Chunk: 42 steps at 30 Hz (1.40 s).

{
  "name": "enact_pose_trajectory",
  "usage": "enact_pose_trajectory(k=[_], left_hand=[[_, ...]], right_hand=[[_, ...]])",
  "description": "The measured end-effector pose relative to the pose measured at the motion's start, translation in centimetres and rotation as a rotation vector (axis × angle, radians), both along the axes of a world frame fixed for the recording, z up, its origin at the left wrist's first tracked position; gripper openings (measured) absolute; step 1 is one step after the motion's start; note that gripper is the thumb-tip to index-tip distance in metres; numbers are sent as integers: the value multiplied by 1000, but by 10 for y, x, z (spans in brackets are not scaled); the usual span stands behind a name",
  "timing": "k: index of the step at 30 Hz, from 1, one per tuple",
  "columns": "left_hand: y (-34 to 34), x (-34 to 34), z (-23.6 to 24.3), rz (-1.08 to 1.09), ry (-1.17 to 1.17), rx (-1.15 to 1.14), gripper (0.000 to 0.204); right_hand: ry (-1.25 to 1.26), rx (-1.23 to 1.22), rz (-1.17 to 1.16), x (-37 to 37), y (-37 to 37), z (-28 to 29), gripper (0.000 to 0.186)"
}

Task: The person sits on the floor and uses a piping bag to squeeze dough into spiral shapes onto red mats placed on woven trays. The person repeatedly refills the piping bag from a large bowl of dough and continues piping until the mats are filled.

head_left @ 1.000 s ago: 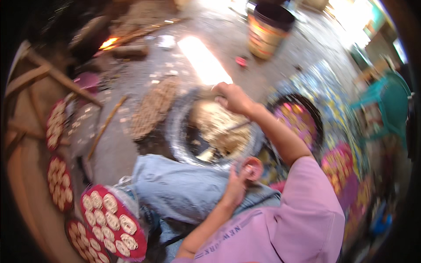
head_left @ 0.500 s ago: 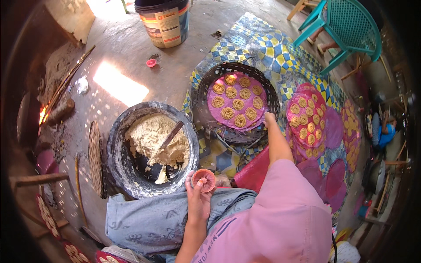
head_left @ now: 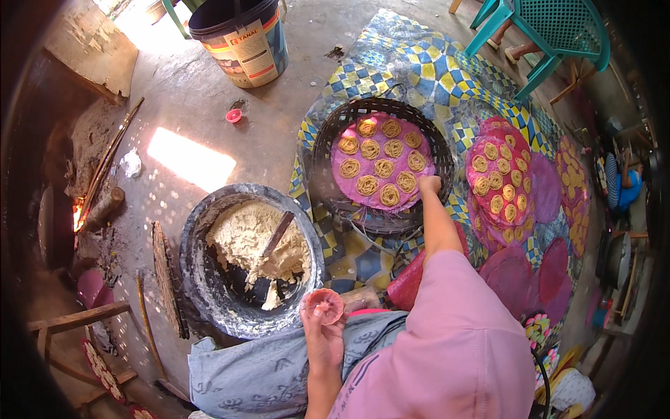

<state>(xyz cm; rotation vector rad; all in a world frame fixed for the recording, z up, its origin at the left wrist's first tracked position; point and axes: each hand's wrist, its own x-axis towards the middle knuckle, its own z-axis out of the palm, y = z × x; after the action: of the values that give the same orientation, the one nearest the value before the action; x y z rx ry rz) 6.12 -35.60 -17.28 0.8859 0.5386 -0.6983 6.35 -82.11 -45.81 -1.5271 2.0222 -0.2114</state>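
Observation:
My left hand (head_left: 324, 343) is wrapped round a small reddish-pink cup (head_left: 336, 314), its open top facing up and the thumb reaching over into it. Stretched out to the right, my right hand (head_left: 430, 184) pinches the edge of a round pink sheet (head_left: 363, 167). That sheet lies in a dark woven basket (head_left: 322, 140) and bears several coiled dough nests (head_left: 383, 168). Left of the cup stands a dark tub (head_left: 192, 293) of pale dough (head_left: 241, 227), with a flat wooden stick (head_left: 279, 234) stuck in it.
More coils rest on pink sheets (head_left: 493, 162) to the right, on a patterned plastic mat (head_left: 433, 66). Bare pink rounds (head_left: 513, 279) lie nearer. A bucket (head_left: 244, 49) and a green chair (head_left: 558, 31) stand farther off. Fire (head_left: 78, 213) burns at the left.
The view has shifted a little, so the tub and basket sit slightly differently in it. My right hand stays at the pink sheet's edge, and my left still holds the cup.

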Motion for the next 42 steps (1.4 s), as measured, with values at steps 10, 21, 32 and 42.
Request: enact_pose_trajectory(k=[10,21,32,42], left_hand=[[-3,3,3,-59,-10,-82,56],[5,-8,11,-57,-25,-105,59],[14,-12,35,13,-114,-146,58],[234,-142,139,560,-771,16,92]], right_hand=[[-322,-557,299,-1,-13,43,34],[542,-387,-147,-324,-144,237,77],[-531,488,-50,-98,21,-21,67],[-512,427,470,-3,-92,108,43]])
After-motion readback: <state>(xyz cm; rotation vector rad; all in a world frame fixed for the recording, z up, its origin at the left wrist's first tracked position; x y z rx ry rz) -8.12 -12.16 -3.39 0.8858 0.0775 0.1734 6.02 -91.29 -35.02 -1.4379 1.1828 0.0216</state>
